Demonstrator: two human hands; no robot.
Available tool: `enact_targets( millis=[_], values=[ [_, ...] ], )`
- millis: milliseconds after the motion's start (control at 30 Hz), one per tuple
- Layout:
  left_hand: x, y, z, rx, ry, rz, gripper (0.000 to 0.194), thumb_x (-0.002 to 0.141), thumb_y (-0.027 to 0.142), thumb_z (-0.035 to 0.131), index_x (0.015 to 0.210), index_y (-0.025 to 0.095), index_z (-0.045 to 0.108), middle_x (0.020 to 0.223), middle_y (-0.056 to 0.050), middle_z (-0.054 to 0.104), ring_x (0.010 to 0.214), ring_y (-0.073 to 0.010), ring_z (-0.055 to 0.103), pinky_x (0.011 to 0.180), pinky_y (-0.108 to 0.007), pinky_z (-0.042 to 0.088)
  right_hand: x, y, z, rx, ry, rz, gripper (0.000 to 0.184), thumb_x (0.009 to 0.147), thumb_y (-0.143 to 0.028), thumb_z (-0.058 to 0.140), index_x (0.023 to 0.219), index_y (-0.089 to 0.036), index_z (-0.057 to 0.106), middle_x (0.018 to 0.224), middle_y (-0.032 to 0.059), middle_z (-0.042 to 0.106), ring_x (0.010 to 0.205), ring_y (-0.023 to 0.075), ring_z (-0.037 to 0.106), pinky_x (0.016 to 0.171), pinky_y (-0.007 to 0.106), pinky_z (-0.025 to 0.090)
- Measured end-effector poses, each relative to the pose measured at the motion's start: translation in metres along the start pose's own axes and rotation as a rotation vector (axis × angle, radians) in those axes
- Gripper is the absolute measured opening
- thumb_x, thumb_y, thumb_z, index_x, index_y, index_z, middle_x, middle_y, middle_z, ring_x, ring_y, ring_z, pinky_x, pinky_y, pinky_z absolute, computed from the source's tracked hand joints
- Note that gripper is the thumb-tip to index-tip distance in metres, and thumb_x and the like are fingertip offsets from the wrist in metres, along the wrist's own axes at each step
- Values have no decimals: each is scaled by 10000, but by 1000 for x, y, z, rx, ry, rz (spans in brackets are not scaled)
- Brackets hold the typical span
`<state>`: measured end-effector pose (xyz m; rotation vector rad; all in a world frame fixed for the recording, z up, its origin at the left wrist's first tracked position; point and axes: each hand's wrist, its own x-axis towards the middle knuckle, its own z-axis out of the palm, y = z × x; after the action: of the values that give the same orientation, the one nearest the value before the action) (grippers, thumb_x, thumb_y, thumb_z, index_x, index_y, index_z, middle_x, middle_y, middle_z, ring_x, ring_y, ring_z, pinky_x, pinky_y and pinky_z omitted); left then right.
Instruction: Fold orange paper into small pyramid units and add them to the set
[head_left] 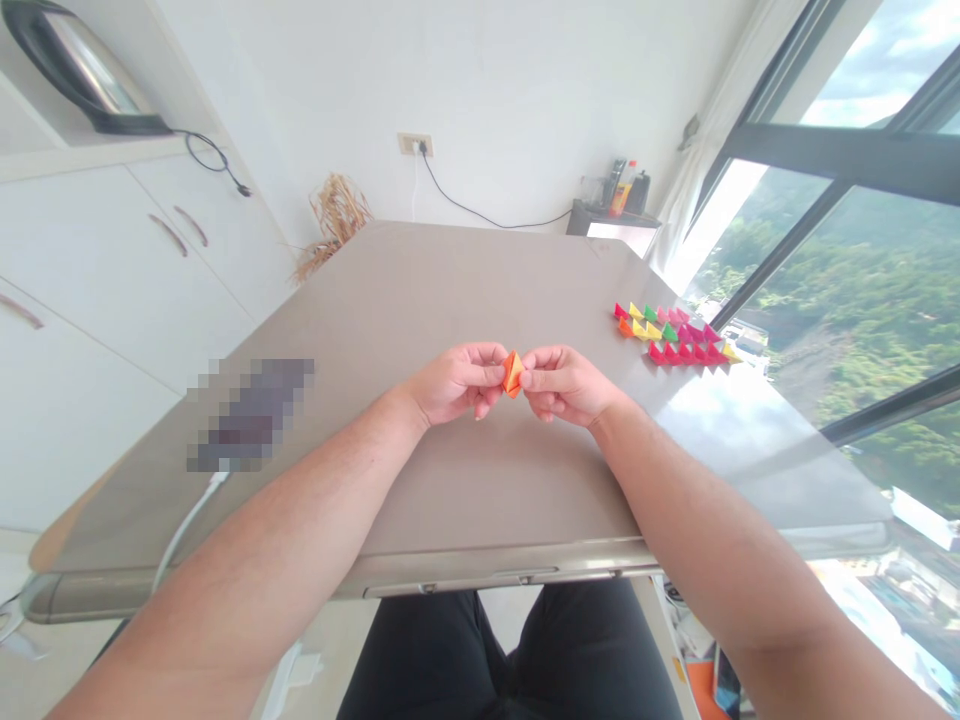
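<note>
A small piece of folded orange paper [513,374] is held up between my two hands, over the middle of the table. My left hand [466,380] pinches its left edge between thumb and fingers. On the opposite side, the thumb and fingertips of my right hand [562,384] grip its right edge. The paper has a diamond-like outline with a crease down it; its far side is hidden from me. To the right on the table stand rows of small folded paper shapes [682,353] in red, pink, yellow, green and orange.
The grey table [480,280] spans the space before me. A blurred-out dark device [255,415] with a white cable [187,515] lies at the left. Windows [825,250] line the right side, cabinets [97,290] the left. A small stand [619,230] with bottles is beyond the far edge.
</note>
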<state>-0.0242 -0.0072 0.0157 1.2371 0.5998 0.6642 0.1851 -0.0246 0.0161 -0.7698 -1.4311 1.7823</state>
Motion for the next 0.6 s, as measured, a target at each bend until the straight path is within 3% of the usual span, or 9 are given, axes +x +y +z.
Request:
enact_targets(
  millis=[267, 600],
  values=[
    [-3, -1, -3, -77, -88, -1, 351, 701, 414, 883, 754, 159, 648, 485, 18, 553, 352, -73, 459, 365, -192, 303, 1, 4, 5, 76, -156, -17, 347, 752, -436, 850, 793, -175, 626, 426, -124, 385, 366, 48, 295, 381, 206, 371],
    [-4, 1, -5, -46, -72, 26, 397, 693, 486, 875, 781, 153, 678, 497, 8, 573, 359, -78, 460, 368, -207, 305, 0, 3, 4, 91, -71, -45, 323, 760, -427, 840, 768, -177, 635, 417, -121, 382, 347, 44, 275, 357, 205, 356]
  ],
)
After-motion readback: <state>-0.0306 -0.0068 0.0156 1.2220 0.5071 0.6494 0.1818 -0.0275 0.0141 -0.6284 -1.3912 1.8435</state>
